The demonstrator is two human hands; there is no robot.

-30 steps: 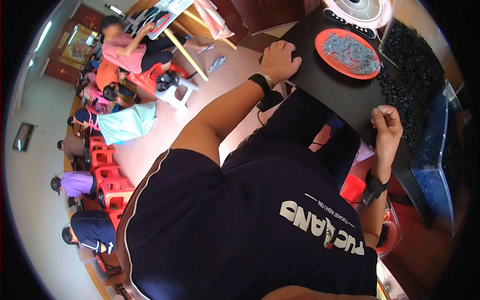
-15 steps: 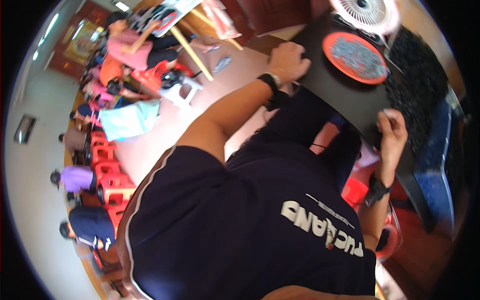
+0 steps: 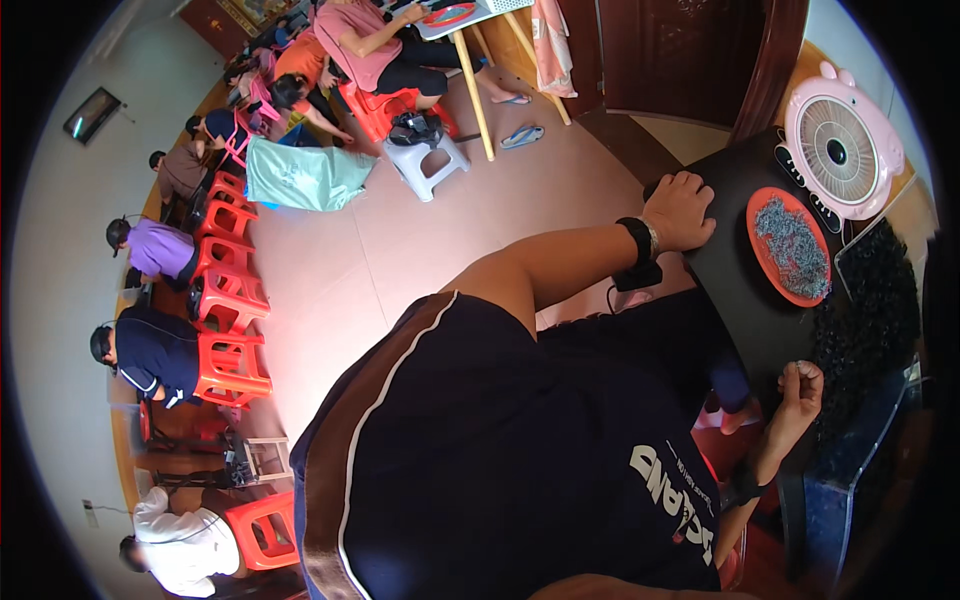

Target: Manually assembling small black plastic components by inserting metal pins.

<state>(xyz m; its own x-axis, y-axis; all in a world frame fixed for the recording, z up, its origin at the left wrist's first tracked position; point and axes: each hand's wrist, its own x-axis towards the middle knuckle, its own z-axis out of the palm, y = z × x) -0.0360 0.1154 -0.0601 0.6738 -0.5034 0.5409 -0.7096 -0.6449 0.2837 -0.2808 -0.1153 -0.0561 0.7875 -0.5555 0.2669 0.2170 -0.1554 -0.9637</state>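
Observation:
My left hand (image 3: 680,212) rests on the near left corner of a dark table (image 3: 735,245), fingers loosely bent and apart, holding nothing that I can see. At the table's front edge, my right hand (image 3: 800,392) is closed in a pinch; whatever sits between thumb and fingertip is too small to name. Between and beyond the hands lies an orange-red oval plate (image 3: 755,250) heaped with small grey metallic pieces (image 3: 795,250). Next to the plate, near my right hand, spreads a large pile of small black pieces (image 3: 870,310).
A pink fan (image 3: 840,150) stands at the table's far side. A blue tray-like panel (image 3: 850,460) borders the black pile. Red stools (image 3: 230,370) and seated people (image 3: 155,345) line the left wall. A grey stool (image 3: 425,165) and slippers (image 3: 522,135) are on the floor.
The whole view has swung, so the table, plate and fan appear lower and farther right. Both hands keep about the same places at the table's edge.

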